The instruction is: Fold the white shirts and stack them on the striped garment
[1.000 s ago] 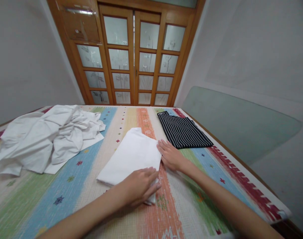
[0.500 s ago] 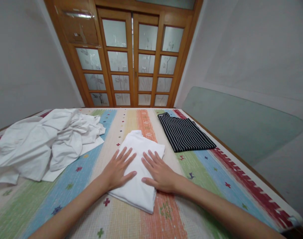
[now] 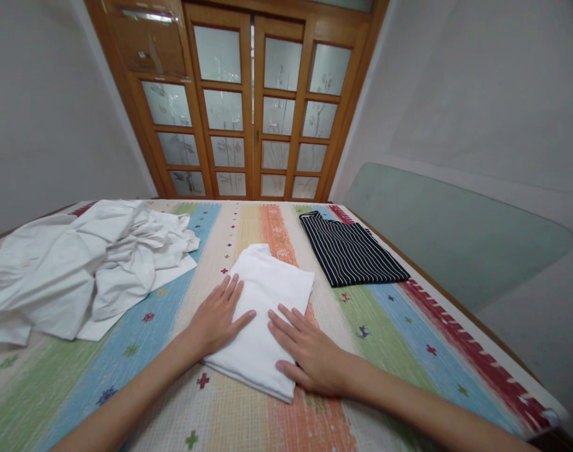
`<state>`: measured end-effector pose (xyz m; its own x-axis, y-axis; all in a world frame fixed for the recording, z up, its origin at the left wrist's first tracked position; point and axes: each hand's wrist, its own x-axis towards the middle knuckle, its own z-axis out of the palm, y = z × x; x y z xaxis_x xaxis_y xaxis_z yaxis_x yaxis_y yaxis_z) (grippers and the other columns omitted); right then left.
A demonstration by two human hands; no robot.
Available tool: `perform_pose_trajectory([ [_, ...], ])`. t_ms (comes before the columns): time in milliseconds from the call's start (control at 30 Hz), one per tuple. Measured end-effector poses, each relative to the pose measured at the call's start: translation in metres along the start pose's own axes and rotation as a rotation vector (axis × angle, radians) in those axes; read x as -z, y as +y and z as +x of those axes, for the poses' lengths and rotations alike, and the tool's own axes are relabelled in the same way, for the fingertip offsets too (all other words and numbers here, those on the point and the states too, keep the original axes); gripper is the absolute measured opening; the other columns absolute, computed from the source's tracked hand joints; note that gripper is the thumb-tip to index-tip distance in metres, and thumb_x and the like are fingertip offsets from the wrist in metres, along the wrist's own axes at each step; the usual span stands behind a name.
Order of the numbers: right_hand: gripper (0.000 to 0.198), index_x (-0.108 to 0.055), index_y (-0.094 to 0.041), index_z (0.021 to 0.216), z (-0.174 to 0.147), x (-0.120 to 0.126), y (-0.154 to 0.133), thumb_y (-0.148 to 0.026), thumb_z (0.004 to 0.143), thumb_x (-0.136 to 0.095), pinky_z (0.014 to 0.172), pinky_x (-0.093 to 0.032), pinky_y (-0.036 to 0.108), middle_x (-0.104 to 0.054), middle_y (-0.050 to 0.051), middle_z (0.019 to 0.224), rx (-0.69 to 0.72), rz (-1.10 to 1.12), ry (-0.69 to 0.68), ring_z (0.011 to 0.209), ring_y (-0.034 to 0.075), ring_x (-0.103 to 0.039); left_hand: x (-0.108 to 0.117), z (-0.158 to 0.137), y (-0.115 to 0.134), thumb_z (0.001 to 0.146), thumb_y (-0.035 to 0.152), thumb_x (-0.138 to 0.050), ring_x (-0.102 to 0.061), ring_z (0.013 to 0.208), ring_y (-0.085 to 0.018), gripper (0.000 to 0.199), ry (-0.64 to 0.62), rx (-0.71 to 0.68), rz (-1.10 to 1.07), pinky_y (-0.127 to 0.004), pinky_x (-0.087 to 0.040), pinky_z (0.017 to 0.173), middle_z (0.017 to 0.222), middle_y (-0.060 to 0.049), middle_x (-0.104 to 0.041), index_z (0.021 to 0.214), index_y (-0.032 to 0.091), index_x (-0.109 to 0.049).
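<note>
A folded white shirt (image 3: 262,301) lies flat in front of me, its collar end pointing away and its body slightly turned. On its left edge rests my left hand (image 3: 218,317), fingers stretched forward and thumb out over the cloth. My right hand (image 3: 309,351) lies flat along the lower right edge, fingers spread on the fabric. Neither hand grips anything. Part of each side edge of the shirt is hidden under the hands.
At the left a crumpled heap of white cloth (image 3: 93,263) covers part of the striped, patterned tablecloth (image 3: 173,389). A folded black garment with white stripes (image 3: 354,251) lies at the right. A pale green panel (image 3: 455,226) leans by the right wall; wooden glass doors (image 3: 251,107) stand behind.
My right hand has slid toward me, down the shirt's right side. My left hand has shifted slightly left, toward the edge, with its fingers closer together. The shirt stays almost in place.
</note>
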<state>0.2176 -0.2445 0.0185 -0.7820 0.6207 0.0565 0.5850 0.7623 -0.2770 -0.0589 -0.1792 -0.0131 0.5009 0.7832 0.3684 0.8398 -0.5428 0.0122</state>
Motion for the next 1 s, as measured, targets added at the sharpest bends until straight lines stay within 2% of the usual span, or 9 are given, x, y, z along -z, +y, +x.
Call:
perform_pose_trajectory([
  [167,0.066,-0.03,-0.019,0.154,0.002,0.028,0.022,-0.041,0.095,-0.052,0.121,-0.006,0.055,-0.024,0.01,0.161,-0.053,0.052,-0.134,0.15,0.029,-0.012,0.014,-0.004,0.026,0.091,0.072,-0.026,-0.031,0.144,-0.035,0.089,-0.148,0.145,0.038,-0.05,-0.033,0.114,0.152,-0.025,-0.038,0.144,0.003,-0.043],
  [300,0.057,-0.054,-0.025,0.14,0.015,0.057,0.043,-0.041,0.086,-0.066,0.118,0.001,0.06,-0.044,0.009,0.152,-0.059,0.06,-0.205,0.146,0.032,-0.028,0.019,-0.012,0.057,0.085,0.078,-0.027,-0.035,0.14,-0.044,0.098,-0.174,0.201,0.057,-0.058,-0.031,0.112,0.149,-0.029,-0.04,0.143,0.001,-0.043],
  [367,0.038,-0.068,-0.025,0.122,0.029,0.064,0.048,-0.043,0.089,-0.062,0.118,-0.003,0.061,-0.057,0.009,0.141,-0.073,0.062,-0.179,0.138,0.032,-0.042,0.018,-0.016,0.068,0.085,0.078,-0.029,-0.032,0.142,-0.043,0.097,-0.15,0.166,0.048,-0.06,-0.024,0.115,0.15,-0.027,-0.04,0.145,0.002,-0.041],
  [433,0.034,-0.07,-0.021,0.115,0.05,0.063,0.049,-0.041,0.096,-0.052,0.117,-0.011,0.06,-0.061,0.012,0.135,-0.115,0.036,-0.071,0.132,0.031,-0.05,0.018,-0.018,0.073,0.086,0.075,-0.029,-0.026,0.145,-0.04,0.095,-0.126,0.087,0.024,-0.059,-0.016,0.118,0.153,-0.024,-0.037,0.149,0.005,-0.035],
  [500,0.042,-0.064,-0.013,0.125,0.077,0.054,0.047,-0.041,0.098,-0.047,0.117,-0.018,0.056,-0.051,0.019,0.144,-0.145,-0.002,0.052,0.138,0.032,-0.042,0.02,-0.018,0.074,0.087,0.075,-0.028,-0.019,0.148,-0.037,0.094,-0.133,0.013,-0.009,-0.058,-0.011,0.12,0.158,-0.02,-0.03,0.153,0.008,-0.027],
  [567,0.054,-0.051,-0.009,0.14,0.108,0.041,0.046,-0.044,0.098,-0.044,0.118,-0.021,0.051,-0.037,0.021,0.153,-0.149,0.003,0.095,0.144,0.032,-0.031,0.025,-0.018,0.074,0.087,0.075,-0.027,-0.013,0.149,-0.037,0.093,-0.172,-0.024,-0.04,-0.06,-0.009,0.119,0.161,-0.017,-0.023,0.155,0.012,-0.022],
  [733,0.068,-0.034,0.001,0.149,0.176,0.008,0.054,-0.047,0.1,-0.033,0.119,-0.018,0.049,-0.021,0.025,0.159,-0.2,0.018,0.188,0.149,0.033,-0.016,0.031,-0.017,0.073,0.085,0.078,-0.029,-0.014,0.149,-0.038,0.093,-0.251,-0.001,-0.091,-0.062,-0.009,0.118,0.161,-0.016,-0.021,0.156,0.018,-0.022],
  [867,0.072,-0.03,0.003,0.15,0.202,-0.01,0.068,-0.049,0.101,-0.027,0.12,-0.011,0.047,-0.021,0.025,0.159,-0.297,0.044,0.201,0.15,0.03,-0.014,0.029,-0.018,0.074,0.084,0.079,-0.031,-0.014,0.149,-0.038,0.094,-0.247,0.021,-0.113,-0.061,-0.011,0.119,0.162,-0.014,-0.02,0.156,0.02,-0.021],
  [1000,0.075,-0.026,0.004,0.151,0.211,-0.013,0.08,-0.051,0.1,-0.025,0.121,-0.01,0.042,-0.014,0.023,0.161,-0.37,0.085,0.215,0.151,0.027,-0.009,0.028,-0.018,0.074,0.084,0.079,-0.032,-0.013,0.149,-0.037,0.093,-0.249,0.027,-0.117,-0.06,-0.011,0.119,0.163,-0.013,-0.017,0.156,0.021,-0.019],
])
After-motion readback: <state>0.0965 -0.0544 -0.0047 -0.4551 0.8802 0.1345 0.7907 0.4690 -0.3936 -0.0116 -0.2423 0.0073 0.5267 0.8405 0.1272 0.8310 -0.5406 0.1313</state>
